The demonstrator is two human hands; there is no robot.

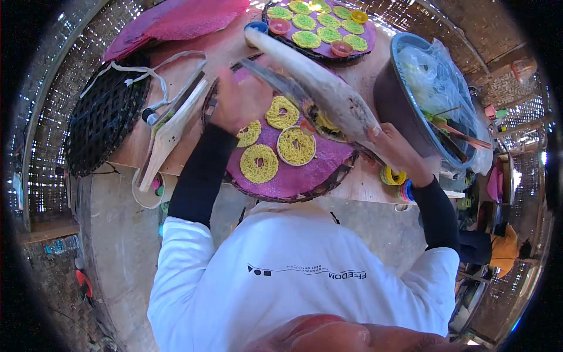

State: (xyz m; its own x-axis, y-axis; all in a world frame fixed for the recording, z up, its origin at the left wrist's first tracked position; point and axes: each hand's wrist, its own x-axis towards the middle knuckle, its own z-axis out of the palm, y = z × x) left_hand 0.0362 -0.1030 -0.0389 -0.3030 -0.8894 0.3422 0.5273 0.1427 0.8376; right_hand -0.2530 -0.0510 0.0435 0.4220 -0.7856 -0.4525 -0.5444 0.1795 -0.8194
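My right hand (390, 149) is wrapped round the thick end of a long, pale wooden lever press (328, 79), which slants up and left over a round tray. Smeared by motion, my left hand (240, 100) is beside the far end of the press; its fingers are too blurred to read. Beneath both lies the woven tray (337, 183) lined with purple cloth (319, 170). On it are several yellow noodle rings (258, 164), one inside a white round mould (296, 145). The press partly hides another yellow ring and the tray's far side.
Left of the tray lie another wooden press (170, 134) with a pale cord and a black woven tray (105, 117). A second tray (319, 28) carries green-topped noodle rounds and small bowls. A large tub (384, 88) with plastic bags stands right. Stacked coloured rings (393, 175) sit near the table edge.
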